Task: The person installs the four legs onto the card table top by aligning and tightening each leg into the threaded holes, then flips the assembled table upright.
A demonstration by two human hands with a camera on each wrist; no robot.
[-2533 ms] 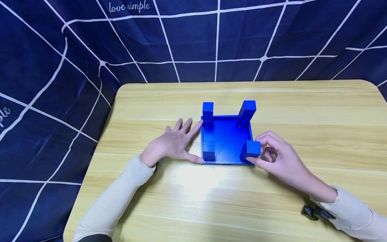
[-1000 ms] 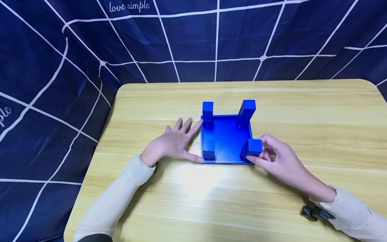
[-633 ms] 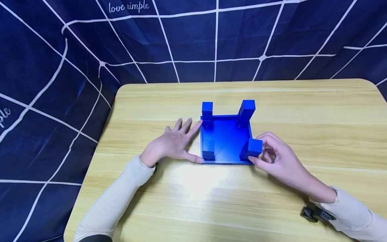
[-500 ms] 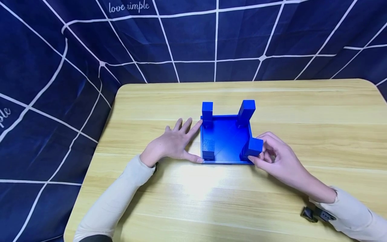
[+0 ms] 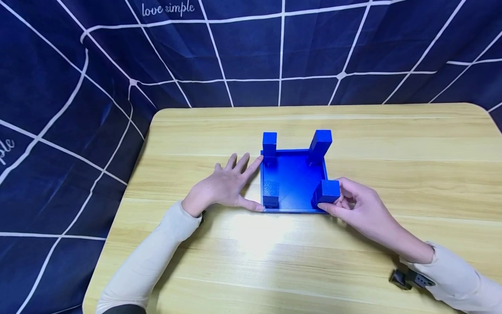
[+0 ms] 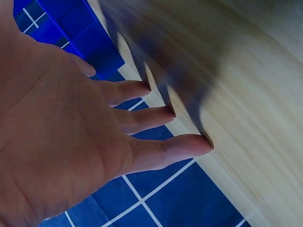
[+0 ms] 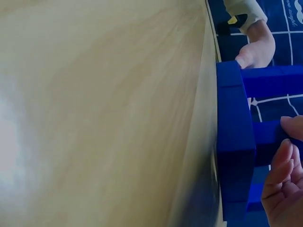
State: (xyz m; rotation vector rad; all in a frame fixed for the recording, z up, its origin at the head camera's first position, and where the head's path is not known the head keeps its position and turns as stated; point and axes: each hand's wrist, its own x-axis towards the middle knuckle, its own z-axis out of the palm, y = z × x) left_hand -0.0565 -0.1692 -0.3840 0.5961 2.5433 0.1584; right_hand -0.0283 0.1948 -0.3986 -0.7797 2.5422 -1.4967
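A blue square panel (image 5: 294, 187) with a raised rim lies on the table like a small upturned tabletop, and a square leg stands at each corner. My right hand (image 5: 366, 209) pinches the near right leg (image 5: 328, 192) between thumb and fingers; the right wrist view shows the thumb on that leg (image 7: 267, 137) from the side. My left hand (image 5: 225, 183) is spread flat at the panel's left side, thumb and index finger touching its edge. Nearby are the far left leg (image 5: 269, 146), far right leg (image 5: 319, 146) and near left leg (image 5: 271, 194).
The panel rests on a light wooden table (image 5: 219, 131) with rounded far corners. Dark blue cloth (image 5: 251, 52) with white lines hangs behind the table and along its left side. A small black device (image 5: 409, 278) is at the right wrist.
The near right leg's top has turned slightly back and forth in my right hand, and the fingers have shifted along it. My left hand and the panel have stayed in place.
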